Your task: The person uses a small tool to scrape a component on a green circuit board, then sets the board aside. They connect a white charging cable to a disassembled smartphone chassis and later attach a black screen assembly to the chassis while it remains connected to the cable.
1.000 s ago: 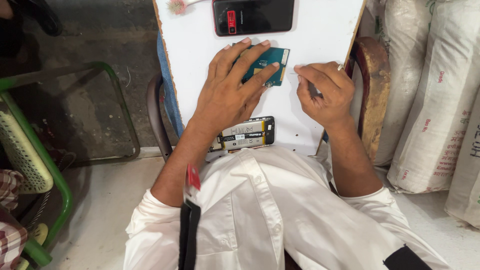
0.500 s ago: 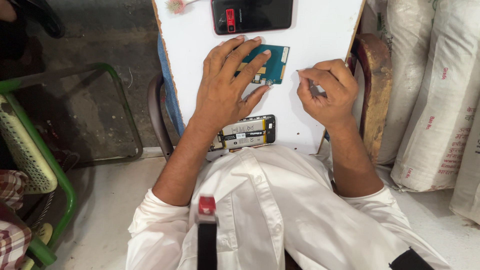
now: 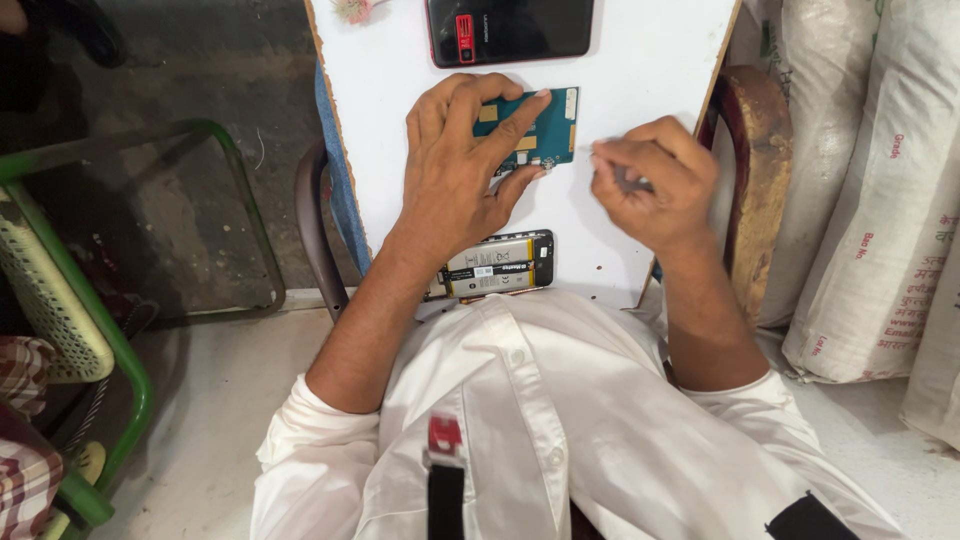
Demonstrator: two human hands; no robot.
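Fingers (image 3: pixel 500 120) of the left hand (image 3: pixel 455 170) lie spread flat over a blue-green circuit board (image 3: pixel 545 130), pressing it onto the white surface (image 3: pixel 400 100). Just right of the board, the right hand (image 3: pixel 655 185) is curled shut, pinching a thin dark tool (image 3: pixel 630 183) that is mostly hidden. Beyond the board lies a dark phone (image 3: pixel 510 28) with a red strip. On the near side of the board, partly under the left wrist, lies an opened phone body (image 3: pixel 500 265).
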